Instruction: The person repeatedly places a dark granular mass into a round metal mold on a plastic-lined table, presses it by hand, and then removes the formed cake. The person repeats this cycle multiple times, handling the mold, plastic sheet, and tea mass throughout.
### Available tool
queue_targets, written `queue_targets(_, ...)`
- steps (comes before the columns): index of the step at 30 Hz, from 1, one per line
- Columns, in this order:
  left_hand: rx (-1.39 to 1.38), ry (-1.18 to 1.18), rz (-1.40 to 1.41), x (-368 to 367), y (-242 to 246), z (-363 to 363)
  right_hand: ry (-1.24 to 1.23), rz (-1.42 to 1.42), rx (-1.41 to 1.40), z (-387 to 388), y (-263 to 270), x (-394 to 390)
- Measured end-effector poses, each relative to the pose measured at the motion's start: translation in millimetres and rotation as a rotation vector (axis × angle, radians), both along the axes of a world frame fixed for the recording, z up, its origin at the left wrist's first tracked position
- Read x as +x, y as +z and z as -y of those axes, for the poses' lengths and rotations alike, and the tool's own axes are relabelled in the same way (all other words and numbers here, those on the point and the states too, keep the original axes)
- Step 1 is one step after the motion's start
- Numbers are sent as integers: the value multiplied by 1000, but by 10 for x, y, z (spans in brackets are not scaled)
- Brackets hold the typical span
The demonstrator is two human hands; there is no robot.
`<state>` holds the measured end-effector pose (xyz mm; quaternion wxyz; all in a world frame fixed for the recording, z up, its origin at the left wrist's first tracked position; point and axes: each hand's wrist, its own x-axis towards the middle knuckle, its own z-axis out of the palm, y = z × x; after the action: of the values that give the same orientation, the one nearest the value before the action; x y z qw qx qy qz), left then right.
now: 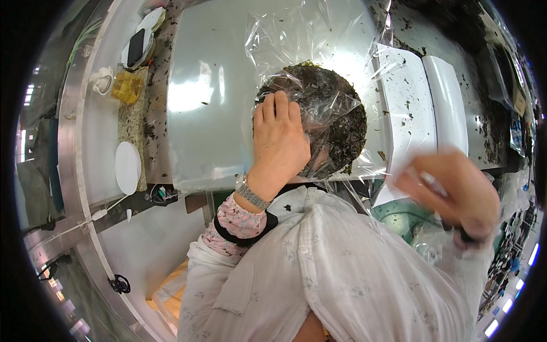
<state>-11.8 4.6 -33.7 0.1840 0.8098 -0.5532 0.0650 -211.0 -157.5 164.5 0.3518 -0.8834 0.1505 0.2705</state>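
A round cake of pressed dark leaf, perhaps seaweed, lies near the front edge of a smooth pale board. Clear plastic film covers part of it and spreads out beyond its far side. My left hand rests palm down over the cake's left part, fingers pointing away from me. Its thumb is hidden, so its grip is unclear. To the right of the cake my right hand is raised and blurred by motion, its fingers bent. A shiny bit shows near those fingers, too blurred to identify.
White sheets strewn with dark flakes lie right of the board. A green tub stands below the front edge. At left are a jar of yellow liquid, a white disc on a cable and a black phone.
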Motion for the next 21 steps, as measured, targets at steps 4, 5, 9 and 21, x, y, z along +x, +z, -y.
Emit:
queue_targets(4, -21, -21, -7, 4, -31, 15, 373, -240, 137, -327, -202, -862)
queue_targets(5, -10, -31, -16, -1, -50, 11, 230, -323, 54, -432, -433, -910)
queue_targets(9, -33, -51, -25, -21, -76, -6, -184, 772, -343, -514, -1241, -430)
queue_targets(21, -34, -231, -349, 95, 401, -36, -41, 847, -477, -97, -1802, 766)
